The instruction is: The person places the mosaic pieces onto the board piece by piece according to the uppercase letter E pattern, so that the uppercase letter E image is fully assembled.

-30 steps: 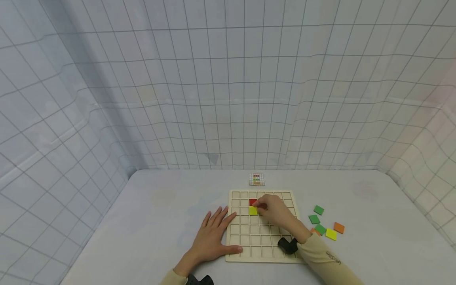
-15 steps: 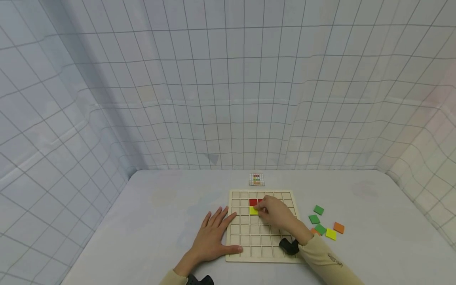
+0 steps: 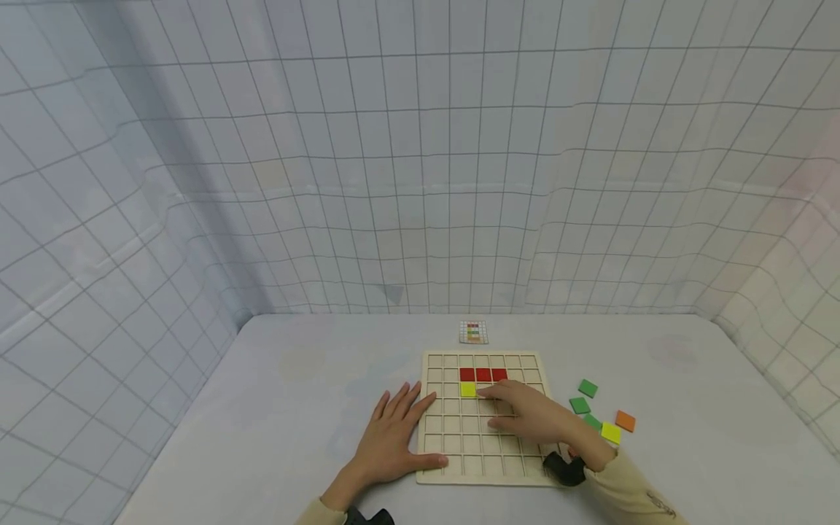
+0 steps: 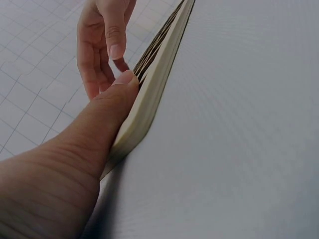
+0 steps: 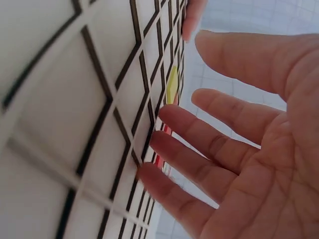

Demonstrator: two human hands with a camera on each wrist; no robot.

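A pale wooden grid board point(image 3: 453, 442) lies on the table. Three red tiles point(image 3: 483, 375) sit side by side in one of its upper rows. Below the leftmost red one is a yellow tile point(image 3: 468, 389), also seen in the right wrist view. My left hand point(image 3: 391, 437) rests spread at the board's left edge, its thumb on the near left corner; the left wrist view shows that thumb against the rim. Over the board's right half, my right hand point(image 3: 525, 410) has loosely extended fingers and holds nothing. In the right wrist view its fingertips are close to the grid.
Right of the board lie loose tiles: several green ones point(image 3: 588, 388), an orange one point(image 3: 625, 421) and a yellow one point(image 3: 611, 433). A small card with a coloured grid pattern point(image 3: 473, 332) lies behind the board. Checked curtains point(image 3: 420, 219) surround the table point(image 3: 295, 408).
My right hand has drawn back toward the near right from the yellow tile, its fingers loosening. All three red tiles are now uncovered. The left hand has stayed put.
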